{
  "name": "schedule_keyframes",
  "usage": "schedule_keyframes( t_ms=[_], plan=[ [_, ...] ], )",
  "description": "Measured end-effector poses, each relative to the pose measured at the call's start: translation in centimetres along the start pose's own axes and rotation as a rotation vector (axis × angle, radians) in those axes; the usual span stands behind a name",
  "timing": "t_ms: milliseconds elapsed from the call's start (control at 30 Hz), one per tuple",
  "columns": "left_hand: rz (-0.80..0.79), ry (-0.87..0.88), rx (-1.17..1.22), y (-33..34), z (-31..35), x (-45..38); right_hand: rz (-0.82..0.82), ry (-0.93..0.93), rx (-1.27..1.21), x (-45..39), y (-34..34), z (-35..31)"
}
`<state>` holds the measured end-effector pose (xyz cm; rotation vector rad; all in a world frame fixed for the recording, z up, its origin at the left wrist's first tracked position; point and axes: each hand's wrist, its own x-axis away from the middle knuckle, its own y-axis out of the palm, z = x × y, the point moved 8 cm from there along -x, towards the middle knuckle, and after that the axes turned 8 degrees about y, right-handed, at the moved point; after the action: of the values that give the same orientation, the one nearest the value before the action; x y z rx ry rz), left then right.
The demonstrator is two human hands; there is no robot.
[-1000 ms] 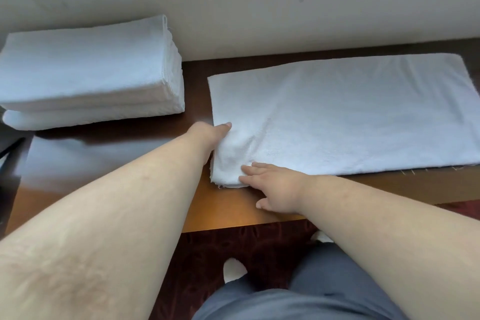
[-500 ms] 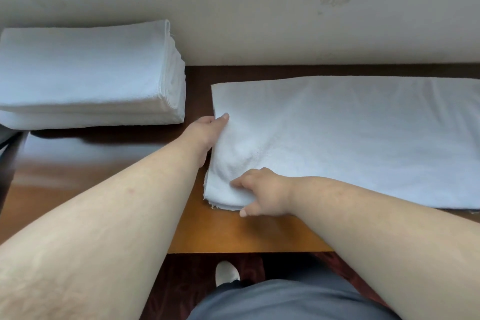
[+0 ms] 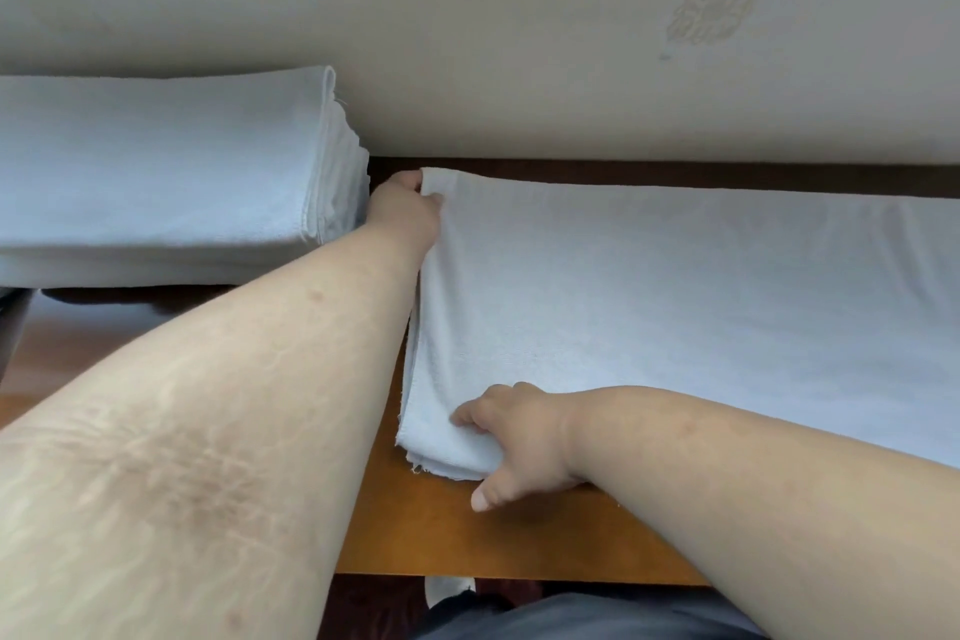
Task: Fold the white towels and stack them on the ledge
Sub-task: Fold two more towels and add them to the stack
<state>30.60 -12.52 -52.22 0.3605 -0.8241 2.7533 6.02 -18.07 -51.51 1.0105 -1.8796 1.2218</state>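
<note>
Both hands hold the left end of a long folded towel (image 3: 675,307), ready for the next fold.

Left hand (image 3: 410,211) pinches its 10 o'clock corner, right hand (image 3: 519,437) its 7 o'clock corner; the next move probably carries this end toward 3 o'clock, edges matched. Folded stack (image 3: 156,172) waits at 9 o'clock.

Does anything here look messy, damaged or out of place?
Mostly tidy. The wall has a faded, smudged patch at upper right, like a worn mark. The towel being folded shows a frayed thread at its near left corner.
</note>
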Motion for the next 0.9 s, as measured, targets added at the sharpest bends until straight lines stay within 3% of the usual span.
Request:
schedule_keyframes(
  t_ms=[200,267,333,367,433,467,533,667,800,900],
  plan=[
    [-0.009,-0.042,-0.273,0.8,-0.3,-0.5,0.027,-0.032,0.086,0.1,0.0,-0.4],
    [0.065,-0.066,-0.461,0.2,0.6,1.2,0.073,-0.052,0.056,0.0,0.0,-0.4],
    [0.135,0.208,-0.596,1.1,3.2,4.3,0.117,-0.075,0.042,0.1,0.1,-0.4],
    [0.057,0.442,-0.594,3.2,4.6,6.5,0.134,-0.086,0.047,0.1,0.3,-0.3],
    [-0.322,0.786,-0.607,8.8,5.0,12.1,0.159,-0.105,0.088,0.1,0.7,-0.3],
    [-0.485,0.828,-0.678,10.8,3.7,14.2,0.163,-0.111,0.115,0.1,1.0,-0.2],
    [-0.553,0.74,-0.813,11.6,0.9,14.3,0.159,-0.12,0.151,0.2,1.5,-0.3],
    [-0.519,0.664,-1.04,9.0,-2.1,11.7,0.161,-0.105,0.137,0.7,2.1,-0.2],
    [-0.455,0.422,-1.144,5.2,-3.7,10.0,0.2,-0.077,0.111,1.6,2.6,-0.4],
    [-0.375,0.559,-1.111,4.8,-2.4,12.6,0.251,-0.062,0.109,2.5,3.5,-0.8]
  ],
)
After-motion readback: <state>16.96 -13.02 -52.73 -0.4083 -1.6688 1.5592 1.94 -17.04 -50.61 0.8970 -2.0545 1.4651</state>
